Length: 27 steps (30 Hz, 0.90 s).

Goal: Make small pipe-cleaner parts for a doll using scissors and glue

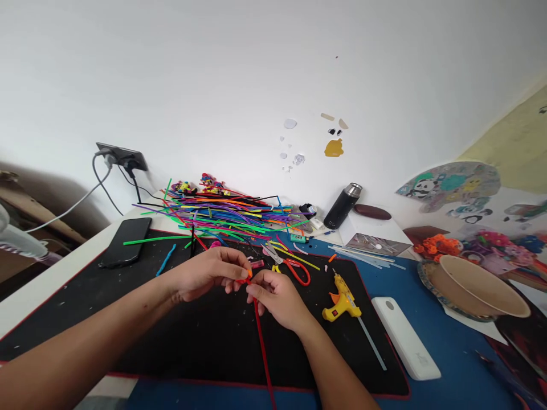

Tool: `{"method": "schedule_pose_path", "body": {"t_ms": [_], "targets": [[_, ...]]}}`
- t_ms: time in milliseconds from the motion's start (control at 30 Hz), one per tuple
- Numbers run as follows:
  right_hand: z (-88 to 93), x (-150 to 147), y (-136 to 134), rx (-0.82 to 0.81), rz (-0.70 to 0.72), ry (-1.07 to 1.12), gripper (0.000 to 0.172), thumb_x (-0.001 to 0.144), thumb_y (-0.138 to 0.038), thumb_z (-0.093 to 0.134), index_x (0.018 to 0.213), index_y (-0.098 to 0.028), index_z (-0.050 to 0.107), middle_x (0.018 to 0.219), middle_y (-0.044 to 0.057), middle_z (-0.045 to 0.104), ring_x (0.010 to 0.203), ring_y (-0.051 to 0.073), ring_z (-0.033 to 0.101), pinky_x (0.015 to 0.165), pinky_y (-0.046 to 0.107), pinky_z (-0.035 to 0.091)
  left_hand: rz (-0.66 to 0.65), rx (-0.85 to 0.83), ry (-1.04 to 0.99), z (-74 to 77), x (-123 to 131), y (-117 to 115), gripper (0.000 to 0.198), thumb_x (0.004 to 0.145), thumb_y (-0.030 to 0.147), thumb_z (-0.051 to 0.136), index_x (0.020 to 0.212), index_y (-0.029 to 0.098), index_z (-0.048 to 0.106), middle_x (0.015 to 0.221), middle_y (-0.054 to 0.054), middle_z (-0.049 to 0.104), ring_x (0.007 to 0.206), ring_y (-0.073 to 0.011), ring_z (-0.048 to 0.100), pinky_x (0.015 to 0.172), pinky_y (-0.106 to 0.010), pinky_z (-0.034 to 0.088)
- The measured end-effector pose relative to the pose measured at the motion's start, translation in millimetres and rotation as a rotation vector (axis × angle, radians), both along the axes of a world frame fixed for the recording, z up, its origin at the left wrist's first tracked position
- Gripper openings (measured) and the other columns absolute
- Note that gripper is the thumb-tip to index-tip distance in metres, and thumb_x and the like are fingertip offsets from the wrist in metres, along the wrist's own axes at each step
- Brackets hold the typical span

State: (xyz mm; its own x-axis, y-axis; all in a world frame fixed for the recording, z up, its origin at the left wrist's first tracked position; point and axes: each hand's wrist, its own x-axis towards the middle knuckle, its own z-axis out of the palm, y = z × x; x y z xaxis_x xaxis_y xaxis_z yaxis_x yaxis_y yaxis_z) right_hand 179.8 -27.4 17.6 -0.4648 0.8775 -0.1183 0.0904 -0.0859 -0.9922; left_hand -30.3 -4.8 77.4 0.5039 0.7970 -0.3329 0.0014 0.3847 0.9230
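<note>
Over the middle of the black mat (pixel 205 341), my left hand (pixel 213 273) pinches a small red and orange piece at the end of a red pipe cleaner (pixel 262 341). My right hand (pixel 276 296) meets it there, thumb and fingers closed on the same pipe cleaner. Its long tail hangs down toward the mat's front edge. Fingers partly hide the bend where both hands meet. Just beyond my hands lie scissors (pixel 294 269) with red handles. A yellow hot glue gun (pixel 344 302) with a glue stick rests right of my right hand.
A heap of coloured pipe cleaners (pixel 231 213) lies along the wall. At left is a black phone (pixel 126 242) beside a blue pipe cleaner piece (pixel 166 260). A dark flask (pixel 343 206) leans by a white box (pixel 376 230); a white power bank (pixel 405 339) and beige bowl (pixel 482 285) are right.
</note>
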Motion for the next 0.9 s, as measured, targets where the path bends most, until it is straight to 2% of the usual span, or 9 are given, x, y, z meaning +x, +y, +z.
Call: {"method": "schedule_pose_path", "body": {"t_ms": [133, 233, 300, 467, 567, 700, 900], "targets": [[-2.2, -3.1, -1.5, 0.014, 0.050, -0.056, 0.033, 0.087, -0.050, 0.076, 0.081, -0.019, 0.065, 0.071, -0.001, 0.068, 0.053, 0.010, 0.053, 0.054, 0.023, 0.039, -0.212, 0.098, 0.196, 8.7, -7.2, -10.6, 0.012, 0.070, 0.030, 0.079, 0.076, 0.020, 0.079, 0.066, -0.001, 0.069, 0.058, -0.0146, 0.059, 0.055, -0.024, 0.045], [0.1, -6.9, -3.0, 0.096, 0.103, -0.195, 0.016, 0.088, -0.033, 0.074, 0.081, -0.019, 0.069, 0.070, -0.002, 0.068, 0.062, 0.013, 0.057, 0.060, 0.024, 0.041, -0.327, 0.178, 0.348, 9.4, -9.8, -17.7, 0.010, 0.074, 0.029, 0.074, 0.077, 0.021, 0.077, 0.062, 0.002, 0.064, 0.056, -0.0148, 0.059, 0.055, -0.024, 0.043], [4.7, -9.9, -3.7, 0.179, 0.120, -0.341, 0.007, 0.087, -0.026, 0.073, 0.083, -0.020, 0.072, 0.071, -0.002, 0.069, 0.066, 0.014, 0.059, 0.061, 0.024, 0.039, -0.354, 0.224, 0.437, 6.9, -10.9, -22.4, 0.009, 0.074, 0.029, 0.071, 0.076, 0.021, 0.075, 0.062, 0.002, 0.062, 0.056, -0.0154, 0.059, 0.054, -0.024, 0.042], [20.1, -13.7, -1.4, 0.388, 0.124, -0.613, 0.002, 0.088, -0.023, 0.075, 0.086, -0.023, 0.077, 0.075, -0.001, 0.072, 0.068, 0.015, 0.061, 0.062, 0.026, 0.034, -0.266, 0.308, 0.552, -4.4, -14.0, -31.7, 0.010, 0.071, 0.030, 0.069, 0.075, 0.022, 0.074, 0.065, 0.001, 0.065, 0.056, -0.0177, 0.062, 0.052, -0.025, 0.043], [27.0, -12.6, 1.5, 0.421, 0.129, -0.648, 0.004, 0.089, -0.025, 0.077, 0.086, -0.023, 0.076, 0.075, -0.001, 0.072, 0.068, 0.015, 0.061, 0.061, 0.027, 0.032, -0.201, 0.317, 0.516, -11.3, -16.0, -33.6, 0.010, 0.069, 0.029, 0.070, 0.075, 0.022, 0.072, 0.073, 0.001, 0.067, 0.056, -0.0172, 0.062, 0.053, -0.026, 0.046], [32.6, -12.6, 4.6, 0.482, 0.124, -0.656, 0.010, 0.091, -0.027, 0.078, 0.082, -0.023, 0.075, 0.070, -0.002, 0.069, 0.062, 0.013, 0.056, 0.059, 0.027, 0.029, -0.174, 0.279, 0.509, -22.3, -17.1, -32.4, 0.010, 0.068, 0.030, 0.070, 0.075, 0.022, 0.071, 0.061, 0.003, 0.061, 0.052, -0.0167, 0.058, 0.050, -0.025, 0.043], [38.3, -17.2, 4.5, 0.488, 0.138, -0.670, 0.012, 0.092, -0.027, 0.077, 0.081, -0.023, 0.074, 0.069, -0.003, 0.068, 0.060, 0.013, 0.055, 0.059, 0.027, 0.028, -0.103, 0.298, 0.467, -43.3, -17.1, -29.3, 0.015, 0.074, 0.035, 0.069, 0.075, 0.022, 0.063, 0.059, 0.005, 0.059, 0.051, -0.0147, 0.055, 0.048, -0.023, 0.042]]}}
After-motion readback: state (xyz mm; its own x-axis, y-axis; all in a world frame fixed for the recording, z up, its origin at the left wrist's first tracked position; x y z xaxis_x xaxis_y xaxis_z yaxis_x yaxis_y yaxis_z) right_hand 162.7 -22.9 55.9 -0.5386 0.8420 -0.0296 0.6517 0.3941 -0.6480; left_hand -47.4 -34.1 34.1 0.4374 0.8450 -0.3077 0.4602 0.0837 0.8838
